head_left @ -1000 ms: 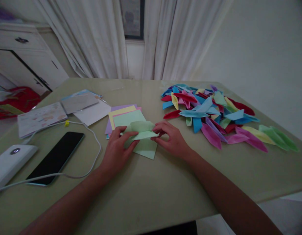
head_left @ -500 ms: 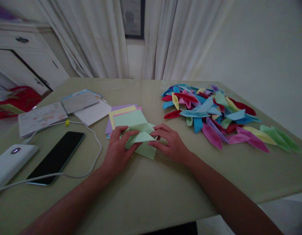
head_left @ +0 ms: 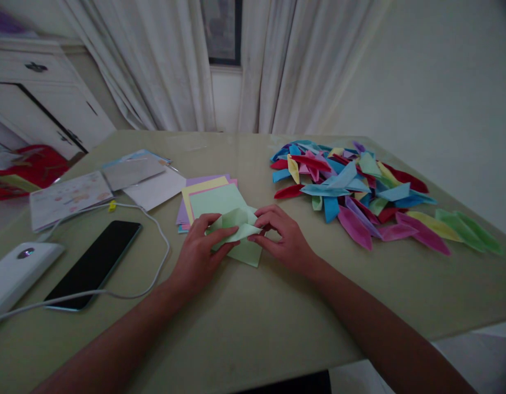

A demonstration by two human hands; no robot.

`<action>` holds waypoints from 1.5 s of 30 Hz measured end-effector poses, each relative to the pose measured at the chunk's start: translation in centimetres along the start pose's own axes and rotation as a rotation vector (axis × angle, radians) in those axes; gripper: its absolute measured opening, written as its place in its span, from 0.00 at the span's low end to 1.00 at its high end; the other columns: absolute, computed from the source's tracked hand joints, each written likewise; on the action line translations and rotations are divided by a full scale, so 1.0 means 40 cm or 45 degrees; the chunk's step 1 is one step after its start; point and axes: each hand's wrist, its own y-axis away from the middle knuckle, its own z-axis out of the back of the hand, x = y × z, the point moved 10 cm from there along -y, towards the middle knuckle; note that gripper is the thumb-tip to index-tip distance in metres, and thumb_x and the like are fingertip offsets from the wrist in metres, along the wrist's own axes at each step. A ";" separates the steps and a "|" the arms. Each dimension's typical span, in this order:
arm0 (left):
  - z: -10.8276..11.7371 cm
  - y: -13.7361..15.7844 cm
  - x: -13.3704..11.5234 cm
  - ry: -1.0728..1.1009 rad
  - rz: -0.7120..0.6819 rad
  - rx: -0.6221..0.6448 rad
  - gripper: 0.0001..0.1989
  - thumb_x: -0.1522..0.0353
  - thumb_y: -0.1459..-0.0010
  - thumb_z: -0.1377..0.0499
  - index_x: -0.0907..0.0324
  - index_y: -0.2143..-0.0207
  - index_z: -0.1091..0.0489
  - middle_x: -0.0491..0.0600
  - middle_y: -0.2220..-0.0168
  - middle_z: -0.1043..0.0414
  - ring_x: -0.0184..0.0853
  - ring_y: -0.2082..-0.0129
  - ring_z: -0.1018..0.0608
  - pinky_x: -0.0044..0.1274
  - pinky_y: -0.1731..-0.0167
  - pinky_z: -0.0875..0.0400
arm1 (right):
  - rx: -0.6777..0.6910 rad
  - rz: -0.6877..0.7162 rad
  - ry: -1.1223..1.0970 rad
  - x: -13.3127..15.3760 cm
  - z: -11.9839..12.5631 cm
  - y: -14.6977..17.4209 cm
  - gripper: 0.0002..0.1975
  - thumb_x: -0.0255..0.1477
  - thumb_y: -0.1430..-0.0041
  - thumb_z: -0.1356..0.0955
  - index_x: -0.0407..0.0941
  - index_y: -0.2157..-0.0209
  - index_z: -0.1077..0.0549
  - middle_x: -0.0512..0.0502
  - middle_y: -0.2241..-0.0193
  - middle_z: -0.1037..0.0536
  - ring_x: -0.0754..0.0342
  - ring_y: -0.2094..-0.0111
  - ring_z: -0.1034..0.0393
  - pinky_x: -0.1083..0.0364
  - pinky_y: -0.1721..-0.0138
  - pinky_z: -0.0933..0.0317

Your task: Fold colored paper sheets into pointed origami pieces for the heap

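A partly folded sheet of light green paper (head_left: pixel 238 221) is held between my two hands, with its middle gaping upward. My left hand (head_left: pixel 201 243) is closed on its left side, thumb and forefinger pressing the near edge. At the right corner, my right hand (head_left: pixel 283 235) pinches the paper between thumb and fingertips. Flat green paper (head_left: pixel 248 253) lies beneath the folded sheet. Just behind is a stack of square coloured papers (head_left: pixel 207 192) in purple, yellow, pink and green, partly covered by my left hand.
To the right spreads a heap of folded paper pieces (head_left: pixel 338 180) in many colours. On the left lie a black phone (head_left: pixel 97 262), a white power bank (head_left: pixel 25 273), a white cable (head_left: pixel 160 235) and several booklets (head_left: pixel 72 197). The table (head_left: pixel 244 339) ends at a near edge.
My right fingers have closed in on the paper's right corner, and its front flap has bent. The left thumb and forefinger have shifted slightly on the sheet.
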 end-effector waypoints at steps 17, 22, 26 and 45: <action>0.003 -0.001 0.000 -0.002 0.013 0.001 0.06 0.65 0.34 0.36 0.53 0.57 0.19 0.54 0.49 0.30 0.44 0.50 0.23 0.36 0.50 0.24 | -0.043 0.002 -0.022 0.004 0.009 -0.004 0.12 0.33 0.37 0.24 0.48 0.53 0.22 0.42 0.53 0.25 0.50 0.54 0.24 0.52 0.56 0.23; -0.003 0.000 0.004 0.012 0.028 0.023 0.07 0.63 0.34 0.36 0.55 0.58 0.19 0.54 0.50 0.30 0.43 0.51 0.23 0.36 0.50 0.24 | -0.030 -0.030 0.053 -0.002 0.009 -0.004 0.08 0.32 0.38 0.24 0.47 0.59 0.21 0.41 0.52 0.26 0.50 0.56 0.24 0.51 0.57 0.23; -0.005 -0.001 0.006 0.027 0.045 0.044 0.08 0.62 0.34 0.36 0.55 0.58 0.19 0.54 0.51 0.29 0.43 0.52 0.22 0.35 0.51 0.23 | -0.023 -0.048 0.089 -0.005 0.011 -0.005 0.08 0.31 0.40 0.23 0.46 0.61 0.22 0.40 0.53 0.26 0.49 0.55 0.24 0.51 0.55 0.24; 0.013 -0.005 0.003 0.034 0.071 -0.043 0.09 0.61 0.34 0.36 0.54 0.56 0.19 0.53 0.52 0.29 0.41 0.53 0.22 0.32 0.53 0.23 | 0.006 -0.192 -0.080 -0.042 0.014 -0.007 0.07 0.26 0.43 0.23 0.46 0.62 0.20 0.39 0.47 0.24 0.46 0.47 0.25 0.49 0.51 0.26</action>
